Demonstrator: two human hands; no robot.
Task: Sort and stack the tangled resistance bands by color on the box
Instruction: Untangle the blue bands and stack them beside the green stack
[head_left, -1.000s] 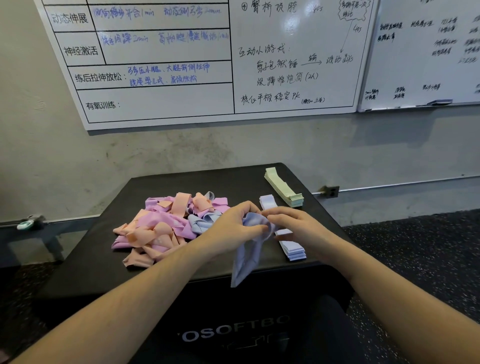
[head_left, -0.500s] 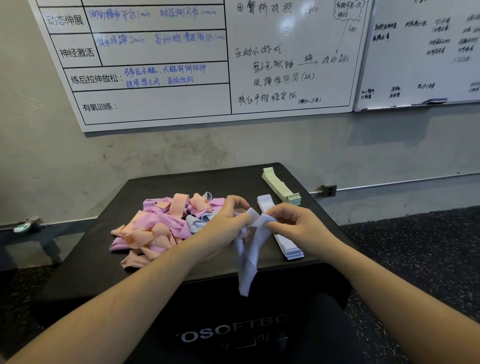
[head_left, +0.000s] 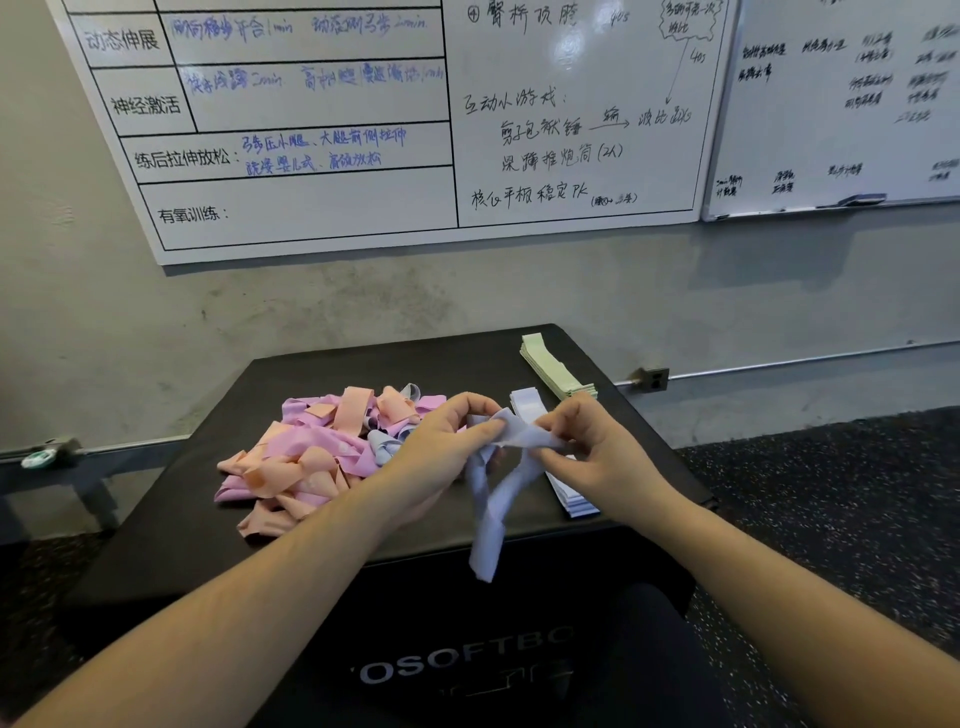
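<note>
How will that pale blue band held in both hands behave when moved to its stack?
Likely floppy: the pale blue resistance band droops in a twisted loop below the left hand and right hand. Probably light. It may need flattening to match the neat blue stack.

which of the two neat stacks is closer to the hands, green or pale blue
The pale blue stack: it lies right under the right hand, partly hidden by it. The green stack sits farther back, near the box's far right corner.

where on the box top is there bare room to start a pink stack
Bare black top shows behind the tangled pile up to the box back edge, and left of the green stack. The front left corner is bare too. It is crowded around both hands and the pale blue stack.
</note>
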